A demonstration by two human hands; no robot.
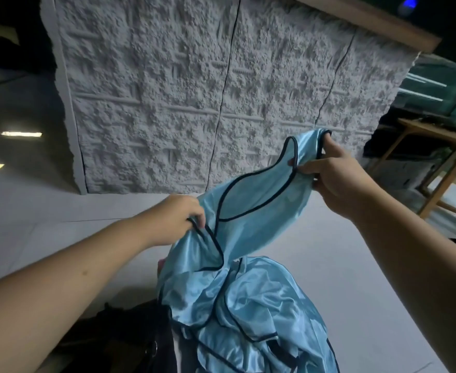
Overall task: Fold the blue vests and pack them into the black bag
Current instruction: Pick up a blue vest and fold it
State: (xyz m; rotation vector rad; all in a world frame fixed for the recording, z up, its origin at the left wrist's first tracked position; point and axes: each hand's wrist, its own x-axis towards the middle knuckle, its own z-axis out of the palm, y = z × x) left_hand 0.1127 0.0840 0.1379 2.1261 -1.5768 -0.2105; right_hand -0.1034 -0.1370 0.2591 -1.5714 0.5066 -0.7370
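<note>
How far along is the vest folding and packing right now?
Early on, it seems. Nothing looks folded yet: the pile of blue vests lies crumpled on the white surface. In hand: the left hand and right hand hold one blue vest up by its straps. The black bag still waits; nothing blue shows in it.

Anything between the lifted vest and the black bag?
Partly. The lifted vest, pinched by the left hand and right hand, hangs over a pile of blue vests. The pile overlaps the black bag; the bag's opening isn't visible.
</note>
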